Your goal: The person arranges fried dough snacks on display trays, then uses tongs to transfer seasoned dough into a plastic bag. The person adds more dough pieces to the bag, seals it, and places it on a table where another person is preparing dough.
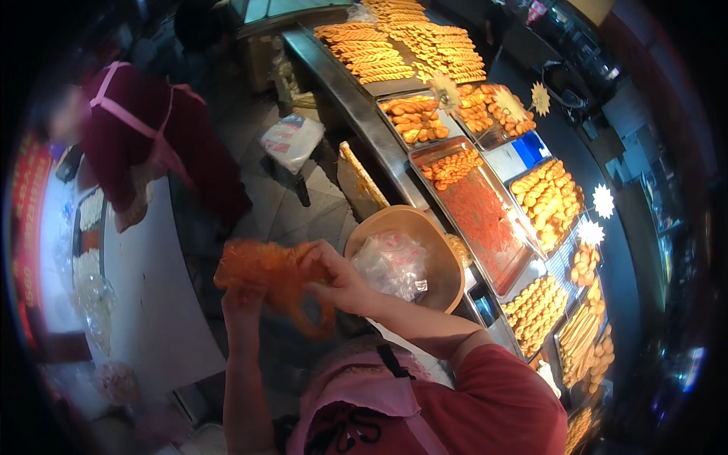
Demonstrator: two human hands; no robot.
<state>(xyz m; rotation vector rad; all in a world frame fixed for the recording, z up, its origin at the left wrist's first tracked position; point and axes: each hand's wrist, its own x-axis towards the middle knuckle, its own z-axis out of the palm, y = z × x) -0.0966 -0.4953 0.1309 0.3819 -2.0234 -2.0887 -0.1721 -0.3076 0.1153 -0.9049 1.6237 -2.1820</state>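
An orange plastic bag, blurred at its edges, is held up in front of my body between both hands. My right hand pinches its right side, and a loop of the bag hangs below those fingers. From beneath, my left hand holds the bag's left part, which covers most of its fingers. Just beyond my right hand stands a tan plastic bin with crumpled clear plastic bags in it.
Trays of twisted fried dough fill the counter on the right. One metal tray holds twists and reddish crumbs. A white worktable is at left, where a co-worker bends over. A wrapped package sits on a stool.
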